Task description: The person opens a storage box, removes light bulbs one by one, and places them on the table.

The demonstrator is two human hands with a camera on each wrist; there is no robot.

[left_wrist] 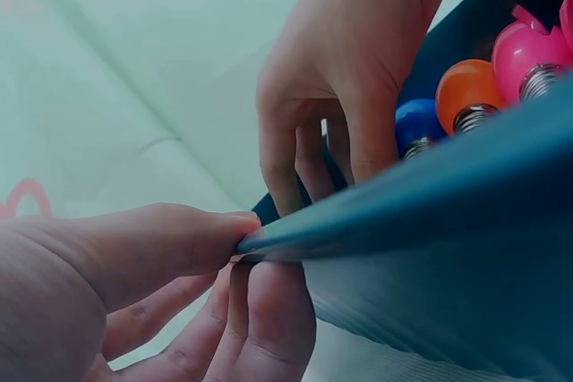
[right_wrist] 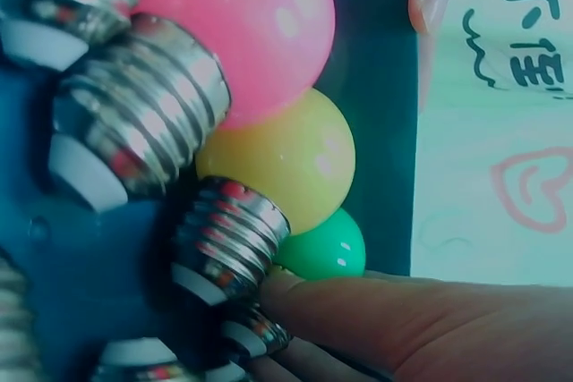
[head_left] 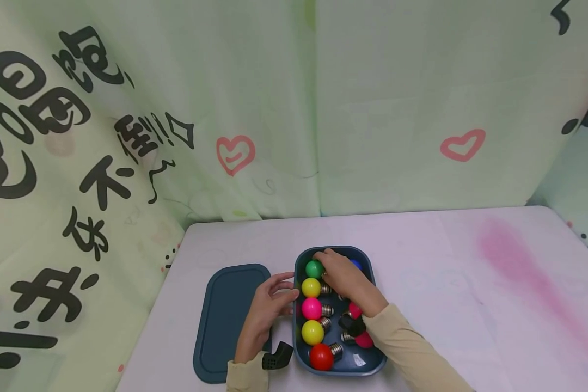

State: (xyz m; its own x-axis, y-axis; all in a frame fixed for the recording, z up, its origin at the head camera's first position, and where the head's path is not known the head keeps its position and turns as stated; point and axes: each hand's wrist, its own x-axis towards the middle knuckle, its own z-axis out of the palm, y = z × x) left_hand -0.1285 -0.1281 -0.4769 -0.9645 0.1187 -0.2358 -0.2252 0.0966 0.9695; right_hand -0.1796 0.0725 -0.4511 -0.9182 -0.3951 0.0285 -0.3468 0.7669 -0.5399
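A dark blue box [head_left: 362, 361] holds two columns of colored light bulbs with metal screw bases. My left hand [head_left: 268, 306] pinches the box's left rim, thumb above and fingers below in the left wrist view. Inside the far end of the box, my right hand [head_left: 347, 276] grips the green bulb [head_left: 314, 269], its thumb near the metal base in the right wrist view. Down the left side lie a yellow bulb [head_left: 311, 287], a pink bulb [head_left: 311, 308], another yellow bulb [head_left: 312, 332] and a red bulb [head_left: 321, 357]. An orange bulb [left_wrist: 469, 94] and a blue bulb [left_wrist: 417, 123] lie opposite.
A flat dark blue lid [head_left: 231, 326] lies on the white table [head_left: 431, 305] left of the box. Behind and to the left hangs a pale green curtain [head_left: 274, 98] with black characters and red hearts. My right forearm covers part of the box's right side.
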